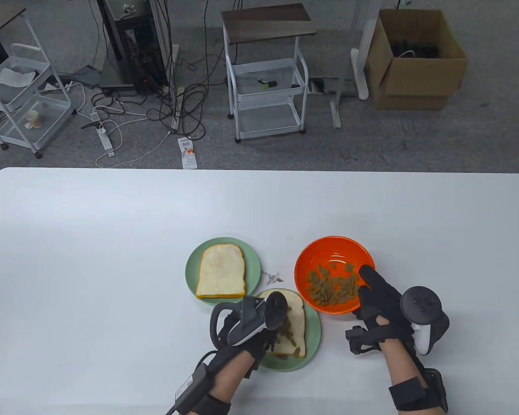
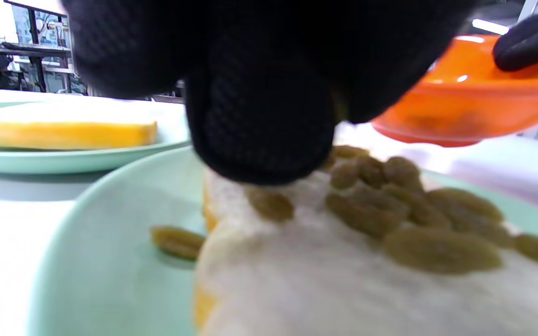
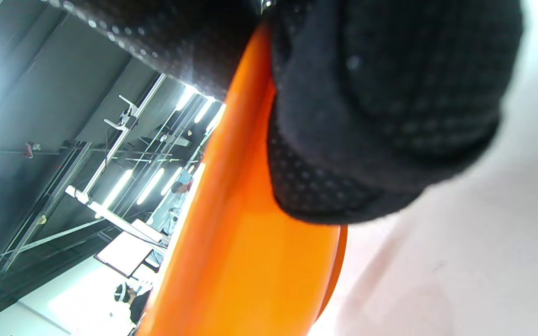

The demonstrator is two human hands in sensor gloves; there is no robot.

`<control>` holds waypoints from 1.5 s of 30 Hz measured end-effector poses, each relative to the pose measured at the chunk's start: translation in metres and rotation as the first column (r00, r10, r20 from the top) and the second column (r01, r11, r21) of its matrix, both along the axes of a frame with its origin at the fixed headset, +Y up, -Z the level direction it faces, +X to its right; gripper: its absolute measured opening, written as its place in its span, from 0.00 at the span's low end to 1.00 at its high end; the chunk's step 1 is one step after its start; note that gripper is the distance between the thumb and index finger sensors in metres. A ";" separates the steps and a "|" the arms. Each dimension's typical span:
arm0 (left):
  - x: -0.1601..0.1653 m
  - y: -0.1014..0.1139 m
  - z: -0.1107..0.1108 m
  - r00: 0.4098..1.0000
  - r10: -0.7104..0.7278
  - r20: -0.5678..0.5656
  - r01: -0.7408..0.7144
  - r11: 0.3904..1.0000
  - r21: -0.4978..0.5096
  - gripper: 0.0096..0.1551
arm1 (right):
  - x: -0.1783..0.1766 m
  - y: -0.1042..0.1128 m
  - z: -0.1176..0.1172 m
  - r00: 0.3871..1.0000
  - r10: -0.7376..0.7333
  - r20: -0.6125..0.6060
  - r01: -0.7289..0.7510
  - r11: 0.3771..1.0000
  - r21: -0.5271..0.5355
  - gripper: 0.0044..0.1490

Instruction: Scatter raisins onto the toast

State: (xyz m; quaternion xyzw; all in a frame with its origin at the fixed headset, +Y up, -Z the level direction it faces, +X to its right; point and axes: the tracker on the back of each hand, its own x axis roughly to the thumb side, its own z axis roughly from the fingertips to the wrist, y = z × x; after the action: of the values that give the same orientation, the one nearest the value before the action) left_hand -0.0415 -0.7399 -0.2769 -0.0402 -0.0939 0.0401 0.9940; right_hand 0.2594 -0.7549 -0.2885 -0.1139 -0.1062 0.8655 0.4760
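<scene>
A near green plate (image 1: 313, 341) holds a toast slice (image 1: 296, 311) with raisins (image 1: 287, 330) on it. My left hand (image 1: 281, 328) is over this toast. In the left wrist view its bunched fingertips (image 2: 259, 158) touch the bread among the raisins (image 2: 390, 210), with a brown sliver between them. One raisin (image 2: 178, 241) lies on the plate (image 2: 110, 242). An orange bowl (image 1: 328, 250) of raisins (image 1: 331, 287) stands to the right. My right hand (image 1: 365, 285) grips its near right rim, thumb inside. A far green plate (image 1: 253, 263) holds a bare toast slice (image 1: 221, 271).
Small crumbs (image 1: 271, 278) lie on the white table (image 1: 112, 259) between the two plates and the bowl. The bowl (image 2: 460, 107) and the bare toast (image 2: 63, 133) also show in the left wrist view. Carts, cables and a cardboard box stand on the floor beyond the table.
</scene>
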 end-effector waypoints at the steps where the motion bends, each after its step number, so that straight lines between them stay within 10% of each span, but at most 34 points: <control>1: 0.000 0.000 0.000 1.000 -0.006 -0.003 0.006 1.000 0.006 0.23 | 0.000 0.000 0.000 1.000 0.000 -0.001 0.000 1.000 0.000 0.29; 21: 0.006 0.007 0.007 0.999 0.029 0.044 -0.036 0.984 0.176 0.21 | -0.001 -0.001 -0.001 1.000 -0.001 -0.019 0.001 1.000 0.009 0.29; 37: 0.006 0.007 0.007 0.989 0.122 0.082 -0.128 0.989 0.077 0.16 | -0.003 -0.003 -0.001 0.999 -0.009 -0.042 0.010 1.000 0.011 0.29; 45: 0.009 0.025 0.021 0.995 0.056 0.086 -0.074 0.973 0.219 0.37 | -0.017 0.000 0.002 0.996 -0.009 -0.093 0.013 0.999 0.040 0.29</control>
State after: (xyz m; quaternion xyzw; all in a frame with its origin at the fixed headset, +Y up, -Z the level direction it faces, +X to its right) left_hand -0.0322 -0.7146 -0.2557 0.0725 -0.1384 0.0603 0.9859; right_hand 0.2425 -0.7550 -0.2865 -0.0643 -0.1007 0.8650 0.4874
